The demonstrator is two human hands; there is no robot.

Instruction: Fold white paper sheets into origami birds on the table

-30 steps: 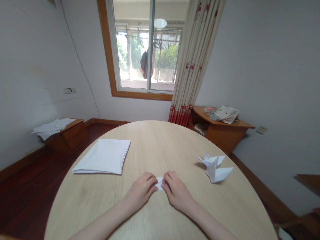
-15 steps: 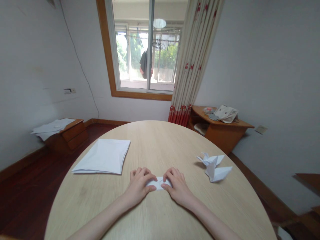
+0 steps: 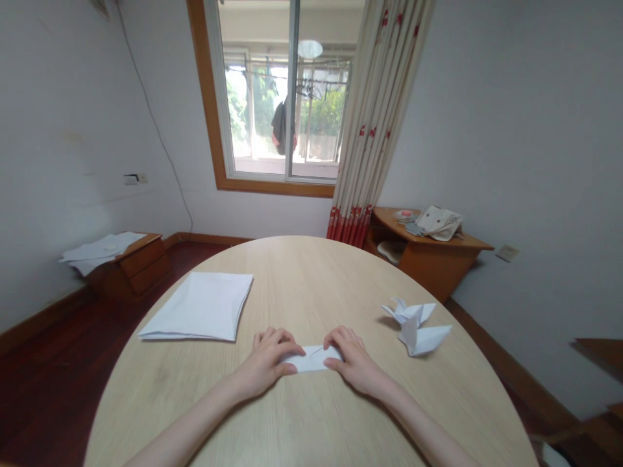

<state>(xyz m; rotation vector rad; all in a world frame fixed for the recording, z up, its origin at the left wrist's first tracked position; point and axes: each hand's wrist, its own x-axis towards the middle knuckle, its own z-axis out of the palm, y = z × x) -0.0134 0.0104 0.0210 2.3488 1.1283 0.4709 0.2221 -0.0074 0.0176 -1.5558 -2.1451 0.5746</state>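
Observation:
A small folded piece of white paper (image 3: 312, 359) lies flat on the pale round wooden table (image 3: 311, 421), crossed by a slanting crease. My left hand (image 3: 272, 355) grips its left end, thumb on the near edge and index finger at the far edge. At the right end my right hand (image 3: 351, 360) holds it in the same way. Both hands are closed on the paper, and its two ends are partly hidden under the fingers.
A stack of white paper sheets (image 3: 204, 306) lies on the table's left. On the right stand two folded paper birds, one (image 3: 406, 312) behind the other (image 3: 424, 338). Beyond the table are a wooden corner desk (image 3: 438, 259) and a low cabinet (image 3: 141, 263).
My hands have moved slightly apart along the folded paper, so more of its middle shows between them. The sheets and paper birds stay in place.

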